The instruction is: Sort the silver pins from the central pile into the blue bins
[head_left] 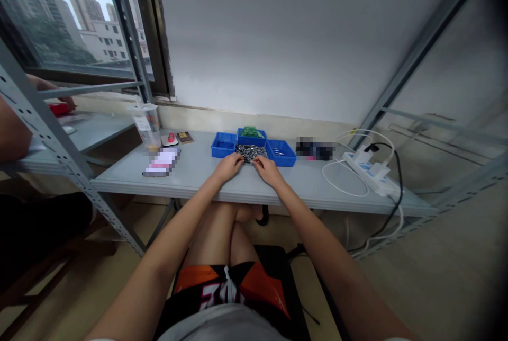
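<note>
A gray table (190, 174) stretches beneath and to both sides of two working hands, a white power strip (369, 172) well off to their right and a clear plastic cup (147, 126) to their left. Beyond the fingers, a left blue bin (223, 154), a rear blue bin (252, 141) and a right blue bin (284, 161) flank a dark, shiny heap (251, 151) of slender pieces. At its near edge, the left hand (229, 167) and right hand (269, 171) bend inward, fingertips drawn close; whether they pinch anything cannot be told. Green packets (251, 132) sit in the rear bin. Only a few loose pieces (278, 152) show in the right bin; most, apparently, remain heaped, suggesting an early stage.
</note>
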Tool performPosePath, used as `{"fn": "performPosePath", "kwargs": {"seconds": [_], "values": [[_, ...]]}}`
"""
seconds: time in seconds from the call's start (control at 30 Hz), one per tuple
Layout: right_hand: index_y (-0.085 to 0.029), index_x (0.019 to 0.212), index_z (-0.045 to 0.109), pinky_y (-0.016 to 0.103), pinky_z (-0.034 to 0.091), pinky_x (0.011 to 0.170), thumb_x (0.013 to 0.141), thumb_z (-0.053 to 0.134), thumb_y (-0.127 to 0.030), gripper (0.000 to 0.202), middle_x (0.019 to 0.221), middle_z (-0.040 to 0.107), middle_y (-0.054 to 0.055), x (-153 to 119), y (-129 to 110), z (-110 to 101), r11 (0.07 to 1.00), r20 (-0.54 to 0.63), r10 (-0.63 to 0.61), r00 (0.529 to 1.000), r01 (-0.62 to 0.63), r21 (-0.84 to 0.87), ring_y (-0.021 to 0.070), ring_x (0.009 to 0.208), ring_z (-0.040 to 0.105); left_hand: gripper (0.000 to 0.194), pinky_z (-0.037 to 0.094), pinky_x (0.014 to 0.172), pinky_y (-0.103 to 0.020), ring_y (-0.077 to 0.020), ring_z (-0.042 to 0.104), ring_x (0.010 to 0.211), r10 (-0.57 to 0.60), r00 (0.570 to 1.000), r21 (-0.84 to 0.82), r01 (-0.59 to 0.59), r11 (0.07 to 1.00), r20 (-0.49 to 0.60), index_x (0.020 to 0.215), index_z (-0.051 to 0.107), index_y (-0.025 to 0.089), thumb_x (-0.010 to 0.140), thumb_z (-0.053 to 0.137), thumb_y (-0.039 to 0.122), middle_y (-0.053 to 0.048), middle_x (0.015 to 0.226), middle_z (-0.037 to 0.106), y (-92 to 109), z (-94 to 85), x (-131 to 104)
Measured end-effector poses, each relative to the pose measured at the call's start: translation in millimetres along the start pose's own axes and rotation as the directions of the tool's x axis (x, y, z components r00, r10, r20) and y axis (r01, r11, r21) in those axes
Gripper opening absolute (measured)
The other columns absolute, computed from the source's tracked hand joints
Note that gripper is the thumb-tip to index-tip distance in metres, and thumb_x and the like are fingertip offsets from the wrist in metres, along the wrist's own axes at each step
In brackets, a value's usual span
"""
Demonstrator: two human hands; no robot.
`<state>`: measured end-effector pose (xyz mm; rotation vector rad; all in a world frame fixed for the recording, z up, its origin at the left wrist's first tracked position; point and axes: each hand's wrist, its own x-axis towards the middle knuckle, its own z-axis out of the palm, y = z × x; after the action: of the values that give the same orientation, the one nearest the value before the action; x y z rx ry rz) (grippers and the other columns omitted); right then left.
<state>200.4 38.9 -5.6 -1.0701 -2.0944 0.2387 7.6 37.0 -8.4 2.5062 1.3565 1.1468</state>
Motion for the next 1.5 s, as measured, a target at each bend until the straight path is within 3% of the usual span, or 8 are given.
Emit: {"fn": "performPosePath", "kwargs": {"seconds": [1.5], "values": [[-0.018, 0.091, 0.06, 0.029, 0.045, 0.073, 0.087, 0.048, -0.024, 0.014, 0.085, 0.067, 0.007, 0.1, 0.0, 0.7, 1.0, -0.005, -0.005, 1.0, 0.005, 0.001, 0.0189, 0.078, 0.061, 0.018, 0.045, 0.077, -0.03, -0.0201, 0.059, 0.082, -0.024, 1.0, 0.011, 0.024, 1.0, 0.01, 0.088, 0.063, 0.015, 0.087, 0.047, 0.023, -0.008, 0.089, 0.065, 0.8, -0.1, -0.3]]}}
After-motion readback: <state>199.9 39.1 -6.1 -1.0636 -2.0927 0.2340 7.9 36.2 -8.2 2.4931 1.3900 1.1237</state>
